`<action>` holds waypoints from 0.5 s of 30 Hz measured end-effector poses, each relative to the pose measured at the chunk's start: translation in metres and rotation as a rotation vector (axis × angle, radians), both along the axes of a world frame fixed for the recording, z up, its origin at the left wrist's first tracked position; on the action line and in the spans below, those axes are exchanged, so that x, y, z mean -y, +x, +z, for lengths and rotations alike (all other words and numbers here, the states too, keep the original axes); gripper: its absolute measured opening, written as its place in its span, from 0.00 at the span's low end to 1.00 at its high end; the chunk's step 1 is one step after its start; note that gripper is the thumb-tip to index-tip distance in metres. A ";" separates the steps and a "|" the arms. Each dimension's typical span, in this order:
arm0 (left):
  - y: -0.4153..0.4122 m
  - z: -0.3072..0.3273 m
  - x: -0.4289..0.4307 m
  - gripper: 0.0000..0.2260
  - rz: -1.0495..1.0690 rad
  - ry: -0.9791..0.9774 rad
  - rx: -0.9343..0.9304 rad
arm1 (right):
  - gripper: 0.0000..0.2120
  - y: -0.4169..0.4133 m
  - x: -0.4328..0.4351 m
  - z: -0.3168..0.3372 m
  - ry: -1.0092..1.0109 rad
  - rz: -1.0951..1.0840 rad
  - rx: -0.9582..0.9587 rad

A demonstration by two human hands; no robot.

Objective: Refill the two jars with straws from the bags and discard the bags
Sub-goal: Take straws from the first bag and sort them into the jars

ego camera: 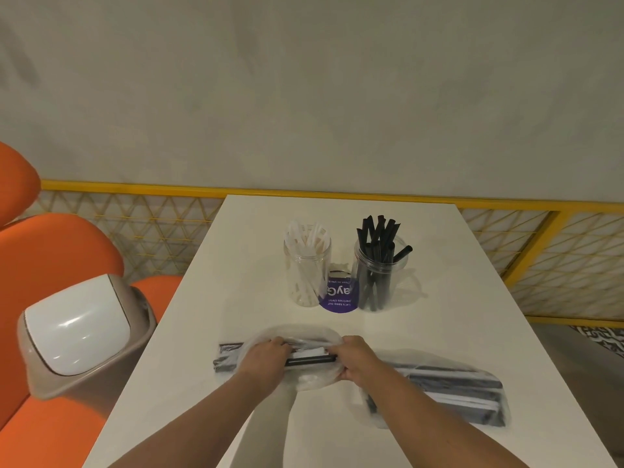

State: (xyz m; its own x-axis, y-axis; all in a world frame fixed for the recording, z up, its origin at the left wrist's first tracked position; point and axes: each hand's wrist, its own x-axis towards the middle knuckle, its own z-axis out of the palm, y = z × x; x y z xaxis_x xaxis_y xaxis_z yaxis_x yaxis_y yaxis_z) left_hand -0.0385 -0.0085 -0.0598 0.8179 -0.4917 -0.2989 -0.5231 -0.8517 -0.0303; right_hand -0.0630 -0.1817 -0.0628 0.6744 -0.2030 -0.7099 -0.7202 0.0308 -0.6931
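Two clear jars stand at the far middle of the white table (202, 298): the left jar (307, 265) holds white straws, the right jar (380, 275) holds black straws. A clear plastic bag (297, 332) with black and white straws lies near me. My left hand (265, 358) and my right hand (358, 358) grip the bag's opening from either side, with a black straw (310, 360) showing between them. A second bag (449, 390) of black and white straws lies to the right, partly under my right forearm.
A purple round sticker (341, 298) lies on the table between the jars. A beige bin with a white swing lid (77, 329) stands left of the table beside orange seats (50, 255). A yellow mesh railing (557, 265) runs behind the table.
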 end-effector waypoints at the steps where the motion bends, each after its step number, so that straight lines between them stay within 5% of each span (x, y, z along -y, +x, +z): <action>1: 0.002 0.001 0.000 0.16 0.017 -0.010 -0.024 | 0.05 0.000 0.000 0.000 -0.013 0.002 0.006; 13: 0.012 0.024 -0.015 0.13 0.227 -0.411 -0.382 | 0.02 -0.002 -0.001 0.007 -0.157 0.152 0.068; 15: 0.017 0.033 -0.016 0.12 0.227 -0.442 -0.416 | 0.11 -0.002 -0.002 0.004 -0.237 0.276 0.059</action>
